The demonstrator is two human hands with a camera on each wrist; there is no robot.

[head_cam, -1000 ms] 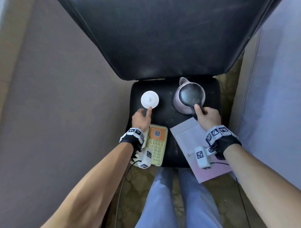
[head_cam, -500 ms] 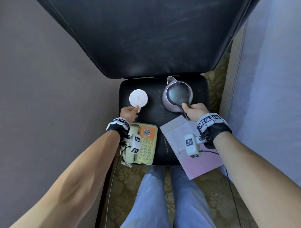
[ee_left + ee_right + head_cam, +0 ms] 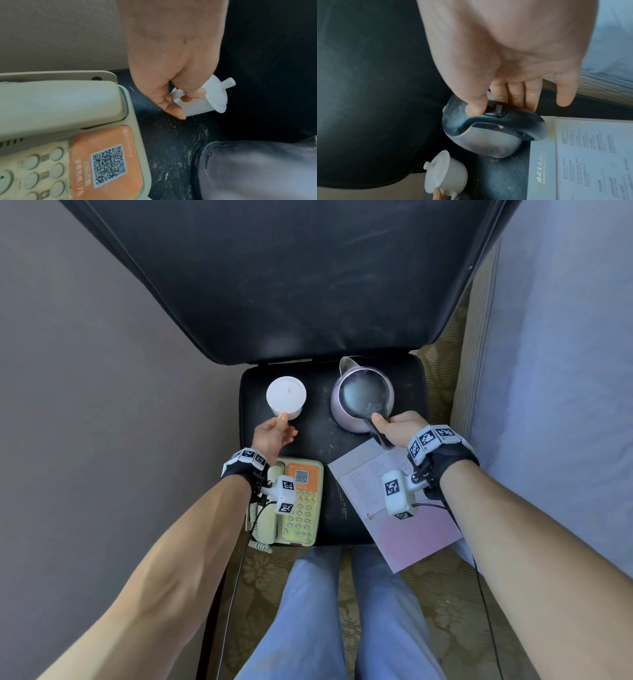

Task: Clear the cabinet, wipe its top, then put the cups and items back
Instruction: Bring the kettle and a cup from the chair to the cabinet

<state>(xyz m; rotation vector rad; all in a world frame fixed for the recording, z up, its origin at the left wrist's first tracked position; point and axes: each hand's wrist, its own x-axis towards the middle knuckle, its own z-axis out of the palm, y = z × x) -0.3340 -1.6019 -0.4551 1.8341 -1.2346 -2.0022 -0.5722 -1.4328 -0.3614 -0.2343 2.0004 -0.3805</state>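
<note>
Since a second ago, left hand (image 3: 274, 434) now pinches the lidded cup's (image 3: 286, 397) handle; left of the kettle (image 3: 361, 398), whose handle right hand (image 3: 399, 428) grips.

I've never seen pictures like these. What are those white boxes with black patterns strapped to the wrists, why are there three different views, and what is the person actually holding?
There is no machine here: a person works with bare hands and wears cameras. The big picture comes from a camera on the head, looking down at both arms. The white boxes at the wrists are two more cameras; each looks along its own hand, which gives the two close-up pictures.

The dark surface is the cabinet top. On it lie a cream telephone and an open booklet that juts over the front edge.

The left hand pinches the handle of a white lidded cup; the left wrist view shows this best. The right hand grips the dark handle of an electric kettle, thumb on top.
</note>
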